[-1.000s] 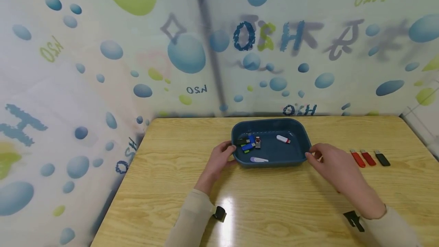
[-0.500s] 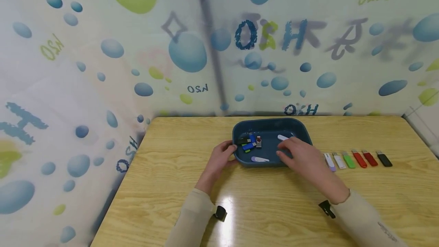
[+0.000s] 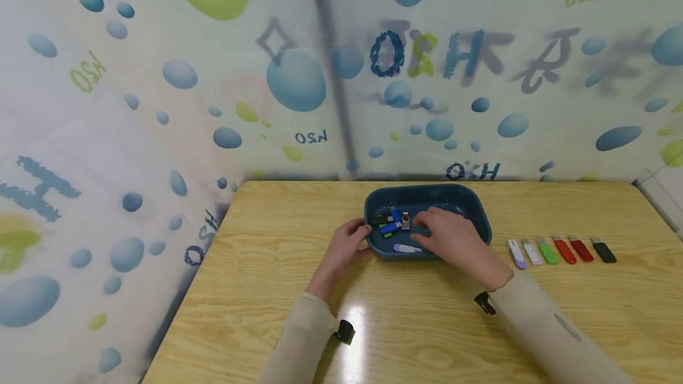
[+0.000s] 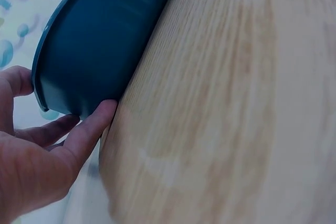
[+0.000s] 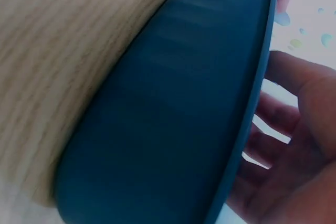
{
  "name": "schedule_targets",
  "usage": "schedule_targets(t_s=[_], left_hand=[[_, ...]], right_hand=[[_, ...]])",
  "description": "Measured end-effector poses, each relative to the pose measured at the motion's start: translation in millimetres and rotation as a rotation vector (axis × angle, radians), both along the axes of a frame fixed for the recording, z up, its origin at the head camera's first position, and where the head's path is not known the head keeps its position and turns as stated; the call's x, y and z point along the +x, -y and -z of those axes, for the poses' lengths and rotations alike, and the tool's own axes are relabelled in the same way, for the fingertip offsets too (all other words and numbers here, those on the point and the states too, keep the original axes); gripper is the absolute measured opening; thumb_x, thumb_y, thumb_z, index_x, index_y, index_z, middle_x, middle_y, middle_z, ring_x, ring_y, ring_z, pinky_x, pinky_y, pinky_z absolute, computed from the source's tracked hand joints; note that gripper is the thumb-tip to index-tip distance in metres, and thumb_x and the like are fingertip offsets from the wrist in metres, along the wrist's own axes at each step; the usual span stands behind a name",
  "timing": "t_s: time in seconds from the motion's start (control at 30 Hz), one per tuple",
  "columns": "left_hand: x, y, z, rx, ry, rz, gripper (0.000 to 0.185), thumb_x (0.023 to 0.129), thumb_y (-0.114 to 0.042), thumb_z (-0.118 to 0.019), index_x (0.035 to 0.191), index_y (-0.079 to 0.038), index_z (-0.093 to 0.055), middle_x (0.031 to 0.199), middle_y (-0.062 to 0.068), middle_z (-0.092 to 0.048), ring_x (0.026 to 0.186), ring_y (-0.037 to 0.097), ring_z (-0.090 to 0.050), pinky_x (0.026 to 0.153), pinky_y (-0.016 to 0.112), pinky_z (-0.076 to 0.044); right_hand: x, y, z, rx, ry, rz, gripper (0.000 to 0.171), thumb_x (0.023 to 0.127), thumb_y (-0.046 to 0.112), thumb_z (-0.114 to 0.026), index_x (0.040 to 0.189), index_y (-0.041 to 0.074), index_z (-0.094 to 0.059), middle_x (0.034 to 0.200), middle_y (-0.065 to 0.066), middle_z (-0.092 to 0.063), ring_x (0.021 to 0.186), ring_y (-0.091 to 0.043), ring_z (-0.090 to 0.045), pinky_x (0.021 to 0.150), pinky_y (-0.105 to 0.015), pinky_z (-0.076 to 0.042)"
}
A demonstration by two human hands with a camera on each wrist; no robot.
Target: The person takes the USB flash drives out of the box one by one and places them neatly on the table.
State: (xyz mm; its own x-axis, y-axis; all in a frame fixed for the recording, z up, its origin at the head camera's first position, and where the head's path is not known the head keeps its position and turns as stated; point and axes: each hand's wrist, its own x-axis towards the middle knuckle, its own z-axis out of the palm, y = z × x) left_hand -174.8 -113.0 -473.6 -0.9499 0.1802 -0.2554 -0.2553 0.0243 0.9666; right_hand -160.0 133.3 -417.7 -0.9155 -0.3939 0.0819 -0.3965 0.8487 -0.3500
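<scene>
A dark blue plastic tray [image 3: 421, 195] lies near the table's back edge. My left hand [image 3: 344, 248] holds its left end, thumb at the rim and fingers against the outer wall. Inside, at the left, are blue USB sticks [image 3: 391, 228], a black USB stick [image 3: 382, 219], some green below, and a silver USB stick [image 3: 405, 221]. A lilac-and-white USB stick [image 3: 408, 248] lies along the front. My right hand [image 3: 453, 239] reaches over the front rim, fingers loosely bent beside the silver and lilac-and-white sticks, nothing visible between them. It covers the tray's right part.
Right of the tray, a row of USB sticks lies on the wooden table [image 3: 256, 289]: lilac-and-white [image 3: 516, 254], white [image 3: 532, 252], green [image 3: 546, 251], two reds and a black [image 3: 605, 250]. A patterned curtain [image 3: 288, 153] hangs behind the table.
My right hand has left the tray's right rim and moved left over its inside, uncovering the row's left sticks and hiding the white-and-red stick. The left hand stays put on the tray.
</scene>
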Motion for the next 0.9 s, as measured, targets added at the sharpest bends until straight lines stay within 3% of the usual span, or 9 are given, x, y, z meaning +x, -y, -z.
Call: schedule_targets(t_s=[0.2,0.43,0.9], left_hand=[[-1.2,0,0.7,-0.002,0.004,0.006,0.052,0.106,-0.023,-0.054,0.149,0.005,-0.048,0.15,0.023,-0.05,0.133,0.036,-0.054,0.096,0.046,-0.057],[-1.6,0,1.2,-0.002,0.004,0.001,0.052,0.106,-0.022,-0.054,0.149,0.005,-0.048,0.15,0.023,-0.05,0.134,0.036,-0.053,0.096,0.046,-0.057],[-1.4,0,1.6,-0.007,0.006,0.0,0.051,0.106,-0.023,-0.054,0.149,0.005,-0.049,0.15,0.023,-0.05,0.133,0.035,-0.053,0.096,0.046,-0.057]], right_hand=[[-17.5,7,-1.3,0.051,0.141,-0.043,0.032,0.093,0.031,-0.078,0.118,0.01,-0.076,0.109,-0.005,-0.073,0.09,-0.02,-0.067,0.074,-0.043,-0.058],[-32.4,17,0.7,0.094,0.296,-0.113,0.03,0.092,0.031,-0.08,0.114,0.011,-0.076,0.09,0.003,-0.067,0.075,-0.015,-0.057,0.067,-0.035,-0.05],[-46.2,24,8.9,0.153,0.372,-0.264,0.008,0.093,0.021,-0.079,0.092,0.015,-0.074,0.08,0.004,-0.06,0.071,-0.014,-0.054,0.065,-0.029,-0.046]])
